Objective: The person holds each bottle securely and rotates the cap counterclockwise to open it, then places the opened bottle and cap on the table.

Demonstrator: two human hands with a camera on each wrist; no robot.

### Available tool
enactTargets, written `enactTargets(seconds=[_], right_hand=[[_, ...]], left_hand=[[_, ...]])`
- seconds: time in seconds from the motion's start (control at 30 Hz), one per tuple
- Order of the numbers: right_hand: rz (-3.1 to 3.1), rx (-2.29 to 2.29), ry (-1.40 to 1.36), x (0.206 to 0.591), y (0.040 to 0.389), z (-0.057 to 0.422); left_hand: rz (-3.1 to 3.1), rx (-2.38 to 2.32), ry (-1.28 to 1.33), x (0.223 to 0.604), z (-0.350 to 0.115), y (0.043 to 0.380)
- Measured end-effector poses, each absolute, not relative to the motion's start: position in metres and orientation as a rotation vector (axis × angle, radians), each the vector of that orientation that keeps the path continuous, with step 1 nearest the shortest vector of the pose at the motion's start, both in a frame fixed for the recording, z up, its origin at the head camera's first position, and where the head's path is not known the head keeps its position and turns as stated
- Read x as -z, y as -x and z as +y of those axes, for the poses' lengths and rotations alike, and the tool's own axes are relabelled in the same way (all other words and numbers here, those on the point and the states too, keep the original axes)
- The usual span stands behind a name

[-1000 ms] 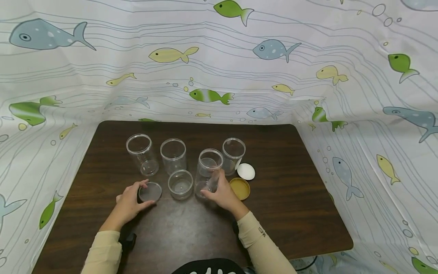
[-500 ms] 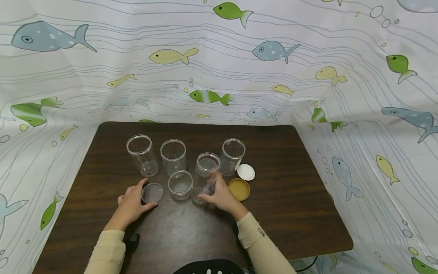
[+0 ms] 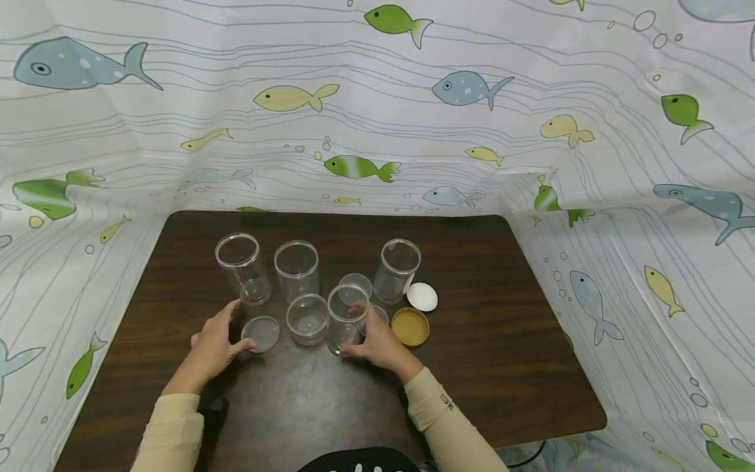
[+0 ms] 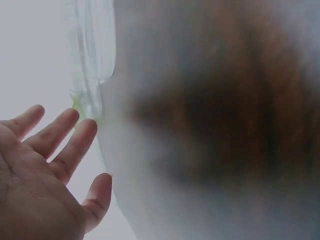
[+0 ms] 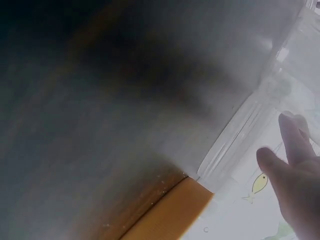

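My right hand (image 3: 382,337) grips a clear jar (image 3: 340,324) at the right of the front row, thumb on its near side and fingers behind it. In the right wrist view the thumb and a finger of the right hand (image 5: 295,165) show spread beside clear plastic. At the left, my left hand (image 3: 211,337) lies spread beside a clear round lid (image 3: 261,335), its thumb tip over the lid's edge. The left wrist view shows this left hand (image 4: 50,165) with its fingers apart. Between the lid and the gripped jar stands a short clear jar (image 3: 307,321).
Tall clear jars stand behind: one at left (image 3: 238,262), one in the middle (image 3: 297,269), one at right (image 3: 398,269). A clear round piece (image 3: 356,280) shows behind the gripped jar. A white lid (image 3: 422,297) and a gold lid (image 3: 410,327) lie to the right on the brown table (image 3: 501,367).
The gripped jar has come towards me and slightly left, uncovering clear round pieces behind it. My left hand has shifted a little left, its thumb now over the clear lid's edge.
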State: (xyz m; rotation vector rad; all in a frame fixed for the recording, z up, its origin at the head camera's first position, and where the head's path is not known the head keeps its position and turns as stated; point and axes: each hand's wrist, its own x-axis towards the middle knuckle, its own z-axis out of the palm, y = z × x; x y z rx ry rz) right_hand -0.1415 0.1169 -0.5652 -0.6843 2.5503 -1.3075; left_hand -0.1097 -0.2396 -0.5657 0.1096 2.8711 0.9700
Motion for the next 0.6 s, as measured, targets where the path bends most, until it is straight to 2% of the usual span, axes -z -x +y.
enactTargets(seconds=[0.4,0.6], right_hand=[[2.576,1.167,0.61,0.56,0.142,0.124],[2.463,1.022,0.634,0.535,0.147,0.149]], left_hand=[[2.831,-0.912,-0.024,0.549,-0.257,0.116],[2.638,-0.719,-0.017,0.515,-0.271,0.111]])
